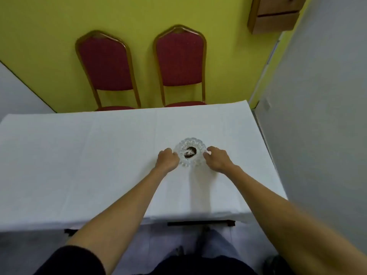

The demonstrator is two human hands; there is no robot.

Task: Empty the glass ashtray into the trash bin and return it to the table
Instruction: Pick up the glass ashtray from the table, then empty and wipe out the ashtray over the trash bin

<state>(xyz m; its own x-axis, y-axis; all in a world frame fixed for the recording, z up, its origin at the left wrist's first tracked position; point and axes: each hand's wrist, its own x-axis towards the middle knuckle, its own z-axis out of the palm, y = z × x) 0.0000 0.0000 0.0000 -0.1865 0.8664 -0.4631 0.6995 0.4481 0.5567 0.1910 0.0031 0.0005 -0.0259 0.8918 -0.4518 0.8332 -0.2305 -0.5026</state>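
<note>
A round cut-glass ashtray (190,152) with dark ash in its centre rests on the white tablecloth of the table (99,155), right of the middle. My left hand (167,160) touches its left rim with curled fingers. My right hand (217,158) touches its right rim the same way. Both hands grip the ashtray from either side while it sits on the cloth. No trash bin is in view.
Two red chairs with gold frames (107,68) (180,60) stand against the yellow wall behind the table. A grey wall (317,116) runs close along the table's right edge. A wooden box (275,14) hangs at the upper right.
</note>
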